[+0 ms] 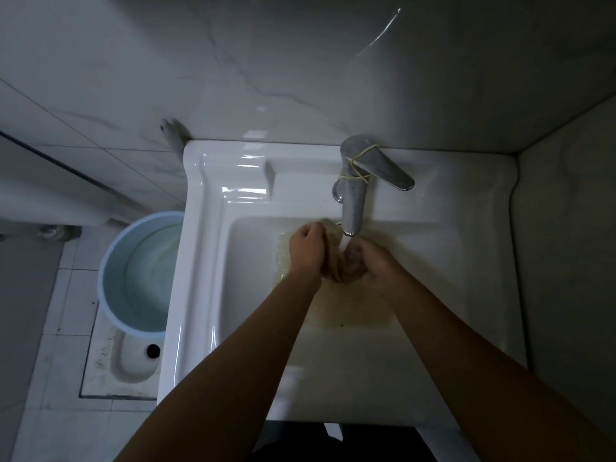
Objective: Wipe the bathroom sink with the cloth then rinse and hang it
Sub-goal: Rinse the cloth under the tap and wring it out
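Observation:
A white ceramic sink (213, 228) fills the middle of the view, with yellowish water pooled in its basin. Its chrome faucet (353, 201) has a yellow rubber band around it, and water runs from the spout. A wet brownish cloth (336, 261) is bunched under that stream. My left hand (306, 248) grips the cloth's left part. My right hand (373, 265) grips its right part, fingers curled around it. Both hands are low in the basin, just in front of the spout.
A light blue bucket (110, 261) holding water stands on the floor left of the sink, over a squat toilet pan (133, 361). Marble-look tile walls close in behind and at the right. A small pale object (173, 131) rests at the sink's back left corner.

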The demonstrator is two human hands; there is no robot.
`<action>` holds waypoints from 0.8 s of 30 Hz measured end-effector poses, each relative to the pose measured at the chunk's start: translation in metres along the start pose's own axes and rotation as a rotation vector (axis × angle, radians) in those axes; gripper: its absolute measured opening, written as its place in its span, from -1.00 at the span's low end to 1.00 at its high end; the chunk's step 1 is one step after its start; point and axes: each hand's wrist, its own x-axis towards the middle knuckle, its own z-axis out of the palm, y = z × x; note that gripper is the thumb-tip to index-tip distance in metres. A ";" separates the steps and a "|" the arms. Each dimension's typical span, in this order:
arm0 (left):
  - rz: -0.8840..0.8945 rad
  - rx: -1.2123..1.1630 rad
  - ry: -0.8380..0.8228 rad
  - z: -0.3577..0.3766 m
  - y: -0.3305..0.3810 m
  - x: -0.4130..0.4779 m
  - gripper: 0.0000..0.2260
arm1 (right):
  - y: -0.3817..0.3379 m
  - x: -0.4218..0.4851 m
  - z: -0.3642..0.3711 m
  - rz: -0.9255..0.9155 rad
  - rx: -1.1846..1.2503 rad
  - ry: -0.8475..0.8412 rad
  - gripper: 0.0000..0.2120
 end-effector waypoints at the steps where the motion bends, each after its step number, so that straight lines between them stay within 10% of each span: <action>1: 0.030 -0.004 -0.041 -0.004 0.001 0.001 -0.89 | 0.005 0.000 -0.004 0.036 0.008 -0.055 -0.85; 10: -0.088 0.080 -0.137 -0.027 -0.016 0.009 -0.79 | 0.012 -0.015 -0.011 -0.027 0.052 -0.230 -0.79; 15: -0.436 -0.019 -0.364 -0.030 -0.016 -0.001 -0.44 | 0.016 -0.027 -0.017 -0.281 -0.067 -0.213 -0.73; 24: -0.298 -0.254 -0.360 -0.027 -0.025 -0.007 -0.77 | 0.012 -0.036 -0.035 -0.560 -0.368 0.112 -0.85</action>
